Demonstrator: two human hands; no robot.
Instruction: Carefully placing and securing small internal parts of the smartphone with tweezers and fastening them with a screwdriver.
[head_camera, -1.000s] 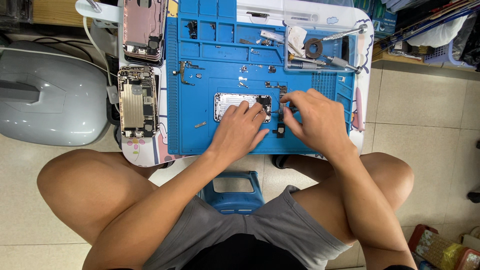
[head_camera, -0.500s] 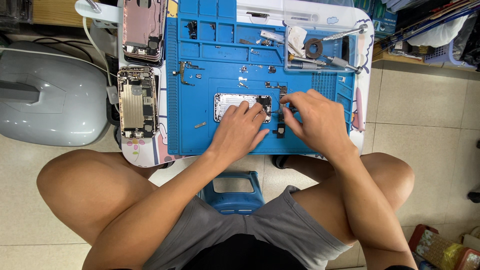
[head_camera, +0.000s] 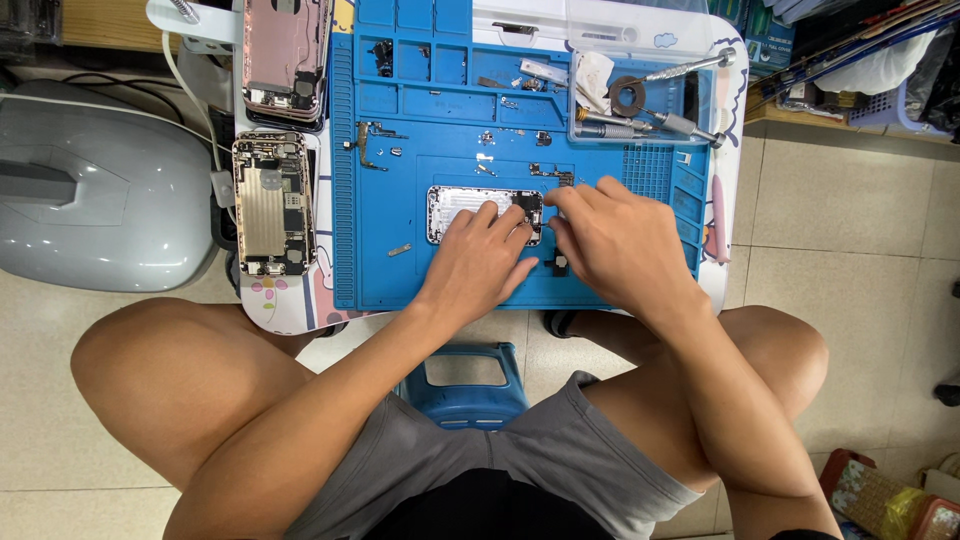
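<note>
An opened phone housing (head_camera: 458, 205) lies on the blue work mat (head_camera: 400, 170), its lower right part hidden under my fingers. My left hand (head_camera: 478, 262) rests on it, fingertips pressing its lower edge. My right hand (head_camera: 612, 240) sits just to the right, fingers curled toward the housing's right end; whether it pinches a small part or tool cannot be told. Small screws and metal brackets (head_camera: 368, 145) lie scattered on the mat above.
Two more opened phone bodies lie at the left: a gold one (head_camera: 272, 205) and a pink one (head_camera: 285, 55). Screwdrivers and a tape roll (head_camera: 630, 97) sit in a clear tray at top right. A grey appliance (head_camera: 95, 190) stands left; a blue stool (head_camera: 465, 385) below.
</note>
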